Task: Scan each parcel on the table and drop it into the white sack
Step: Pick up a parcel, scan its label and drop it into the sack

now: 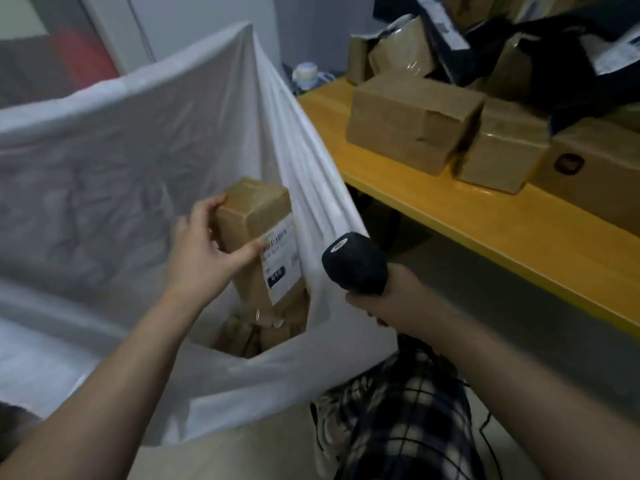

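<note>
My left hand (202, 252) grips a brown cardboard parcel (254, 216) with a white shipping label, holding it upright inside the mouth of the white sack (114, 161). More brown parcels (249, 336) lie at the sack's bottom. My right hand (384, 299) holds a black handheld scanner (355, 263) and pinches the sack's right rim against it, keeping the sack open. On the yellow table (485, 233) to the right stand several brown boxes; the nearest box (412, 124) lies at the table's left end.
Dark plastic mailer bags (568, 60) and more wrapped parcels are piled at the table's back. A white jar (306, 72) stands behind the sack. My leg in plaid trousers (408, 420) is below the scanner. Grey floor lies under the table.
</note>
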{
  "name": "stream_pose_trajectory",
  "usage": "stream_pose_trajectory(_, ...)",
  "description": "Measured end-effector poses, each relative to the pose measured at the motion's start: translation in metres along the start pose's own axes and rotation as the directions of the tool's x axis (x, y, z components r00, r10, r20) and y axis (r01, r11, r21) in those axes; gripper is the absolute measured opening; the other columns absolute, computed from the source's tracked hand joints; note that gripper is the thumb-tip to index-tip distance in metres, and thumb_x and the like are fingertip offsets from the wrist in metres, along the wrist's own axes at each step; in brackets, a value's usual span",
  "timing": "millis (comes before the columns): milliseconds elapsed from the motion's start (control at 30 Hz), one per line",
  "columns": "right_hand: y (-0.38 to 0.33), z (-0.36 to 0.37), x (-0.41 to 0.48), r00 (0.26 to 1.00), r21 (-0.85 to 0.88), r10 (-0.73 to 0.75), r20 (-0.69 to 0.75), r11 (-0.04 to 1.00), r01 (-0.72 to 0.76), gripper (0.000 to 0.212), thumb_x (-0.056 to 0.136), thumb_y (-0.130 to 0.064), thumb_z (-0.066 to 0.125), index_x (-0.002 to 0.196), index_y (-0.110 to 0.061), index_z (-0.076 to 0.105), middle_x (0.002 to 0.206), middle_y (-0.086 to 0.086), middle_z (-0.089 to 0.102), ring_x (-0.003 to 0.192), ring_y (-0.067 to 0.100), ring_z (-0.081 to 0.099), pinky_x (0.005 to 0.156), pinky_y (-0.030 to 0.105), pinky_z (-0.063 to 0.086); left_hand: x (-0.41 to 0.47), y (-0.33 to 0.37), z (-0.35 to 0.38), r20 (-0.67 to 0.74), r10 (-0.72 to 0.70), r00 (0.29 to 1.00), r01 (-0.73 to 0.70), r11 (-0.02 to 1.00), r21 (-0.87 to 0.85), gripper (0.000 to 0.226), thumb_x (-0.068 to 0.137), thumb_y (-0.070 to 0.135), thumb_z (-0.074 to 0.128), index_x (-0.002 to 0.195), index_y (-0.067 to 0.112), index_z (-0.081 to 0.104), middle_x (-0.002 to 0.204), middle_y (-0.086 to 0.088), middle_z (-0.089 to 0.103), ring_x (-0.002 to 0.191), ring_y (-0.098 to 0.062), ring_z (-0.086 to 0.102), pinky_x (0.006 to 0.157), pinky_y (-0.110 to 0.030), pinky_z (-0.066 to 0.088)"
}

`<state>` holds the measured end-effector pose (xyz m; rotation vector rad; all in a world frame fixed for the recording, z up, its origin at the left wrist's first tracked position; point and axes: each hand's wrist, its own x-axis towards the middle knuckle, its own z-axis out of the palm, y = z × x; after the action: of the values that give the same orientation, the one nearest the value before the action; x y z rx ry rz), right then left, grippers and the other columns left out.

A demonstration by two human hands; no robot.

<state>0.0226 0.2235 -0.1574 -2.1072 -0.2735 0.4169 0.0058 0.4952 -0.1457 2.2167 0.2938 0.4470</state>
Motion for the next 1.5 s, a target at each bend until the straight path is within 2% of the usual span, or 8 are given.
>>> stream_pose_trajectory(167,0.011,0.049,0.052,0.989,-0.265,0.022,0.144,0.964,0.018,0.012,0.087,-0.019,0.064,0.083,-0.01,0.058,0.073,0.007,0.058,0.066,0.019,0.056,0.061,0.031,0.045,0.021,-0.059,0.063,0.364,-0.251,0.897,0.082,0.903,0.422,0.083,0.068,0.054,0.079,0.137,0.029,0.04,0.125,-0.011,0.047,0.111,-0.03,0.05,0.087,-0.033,0.044)
stream_pose_trajectory(433,0.043,0.079,0.065,0.961,-0.531,0.159,0.228,0.847,-0.014,0.029,0.085,-0.019,0.06,0.062,-0.019,0.042,0.061,0.001,0.048,0.059,0.017,0.049,0.05,0.027,0.035,-0.017,-0.138,0.108,0.657,-0.497,0.567,0.003,0.799,0.601,0.083,0.075,0.053,0.071,0.147,0.032,0.035,0.145,-0.005,0.041,0.132,-0.026,0.037,0.108,-0.032,0.031)
stream_pose_trajectory(633,0.034,0.087,0.058,0.975,-0.516,0.117,0.186,0.857,-0.004,0.026,0.086,-0.021,0.059,0.063,-0.02,0.046,0.059,-0.002,0.048,0.054,0.011,0.046,0.046,0.023,0.033,-0.028,-0.143,0.095,0.699,-0.365,0.615,-0.14,0.821,0.553,0.082,0.088,0.054,0.057,0.153,0.027,0.015,0.145,-0.006,0.044,0.127,-0.028,0.045,0.102,-0.034,0.038)
stream_pose_trajectory(800,0.025,0.067,0.044,0.997,-0.46,0.07,0.037,0.887,-0.045,0.027,0.084,-0.021,0.06,0.063,-0.022,0.044,0.059,-0.004,0.047,0.054,0.008,0.044,0.047,0.023,0.031,-0.011,-0.095,0.099,0.614,-0.224,0.757,-0.179,0.833,0.524,0.04,0.097,0.043,0.043,0.125,0.016,0.051,0.106,-0.007,0.059,0.1,-0.029,0.059,0.072,-0.03,0.039)
stream_pose_trajectory(967,0.016,0.006,0.008,0.97,-0.314,0.047,-0.24,0.941,-0.123,0.031,0.081,-0.024,0.066,0.066,-0.027,0.039,0.059,-0.005,0.047,0.055,0.015,0.047,0.048,0.027,0.03,-0.009,-0.002,0.107,0.54,0.088,0.837,-0.344,0.852,0.395,0.036,0.099,0.037,0.042,0.132,0.023,0.051,0.128,-0.001,0.055,0.112,-0.022,0.055,0.097,-0.035,0.044)
stream_pose_trajectory(1200,0.029,-0.107,-0.074,0.751,0.073,0.024,-0.66,0.997,0.033,0.034,0.085,-0.016,0.071,0.063,-0.013,0.045,0.051,0.0,0.052,0.061,0.029,0.065,0.059,0.04,0.05,-0.027,0.144,0.146,0.514,0.461,0.723,-0.613,0.772,0.169,0.04,0.098,0.034,0.05,0.134,0.017,0.051,0.127,-0.005,0.055,0.116,-0.022,0.051,0.092,-0.035,0.045)
stream_pose_trajectory(1367,0.052,-0.17,-0.118,0.629,0.288,0.153,-0.762,0.951,0.117,0.034,0.087,-0.016,0.07,0.084,0.014,0.055,0.062,0.019,0.057,0.046,0.023,0.063,0.047,0.03,0.052,-0.038,0.221,0.187,0.567,0.549,0.614,-0.714,0.692,0.104,0.043,0.1,0.036,0.046,0.139,0.019,0.046,0.136,-0.004,0.047,0.125,-0.025,0.043,0.096,-0.035,0.04)
stream_pose_trajectory(1500,0.069,-0.201,-0.143,0.578,0.468,0.288,-0.763,0.864,0.186,0.022,0.089,-0.019,0.067,0.079,-0.001,0.061,0.063,0.017,0.058,0.041,0.023,0.058,0.051,0.035,0.051,-0.039,0.277,0.232,0.573,0.625,0.531,-0.806,0.58,0.114,0.05,0.098,0.038,0.046,0.144,0.019,0.038,0.142,-0.007,0.039,0.13,-0.027,0.036,0.105,-0.038,0.035)
